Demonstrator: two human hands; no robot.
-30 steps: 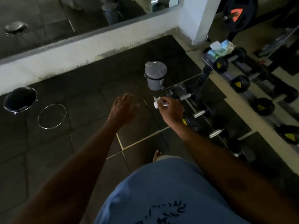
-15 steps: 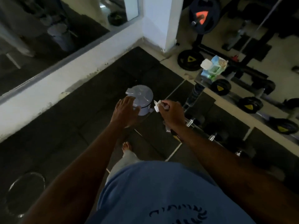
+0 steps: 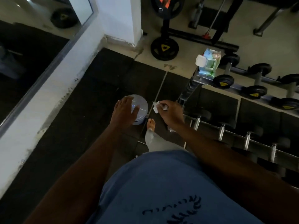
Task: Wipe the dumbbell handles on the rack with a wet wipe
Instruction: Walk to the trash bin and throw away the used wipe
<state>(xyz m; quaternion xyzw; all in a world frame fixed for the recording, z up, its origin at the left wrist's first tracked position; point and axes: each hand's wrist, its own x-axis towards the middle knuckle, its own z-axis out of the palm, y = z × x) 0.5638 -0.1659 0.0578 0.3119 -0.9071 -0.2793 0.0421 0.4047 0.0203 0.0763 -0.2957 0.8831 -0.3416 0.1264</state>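
Note:
My right hand (image 3: 171,113) pinches a crumpled white wet wipe (image 3: 156,106) just right of a small grey lidded bin (image 3: 141,105) on the floor. My left hand (image 3: 124,110) lies flat, fingers straight, on the bin's lid. The dumbbell rack (image 3: 202,77) runs off to the right, with black dumbbells and their chrome handles (image 3: 220,132) on two tiers. A pack of wet wipes (image 3: 208,64) with its white flap open sits on the rack's top left end.
Black rubber floor tiles lie underfoot, and my bare foot (image 3: 151,124) is beside the bin. A mirror wall with a white ledge (image 3: 48,101) runs along the left. A weight plate (image 3: 164,48) and a plate stand are behind, by a white pillar.
I have stepped toward the bin. My left hand went from hovering in the air to resting on the bin lid. The right hand still holds the wipe, now beside the bin.

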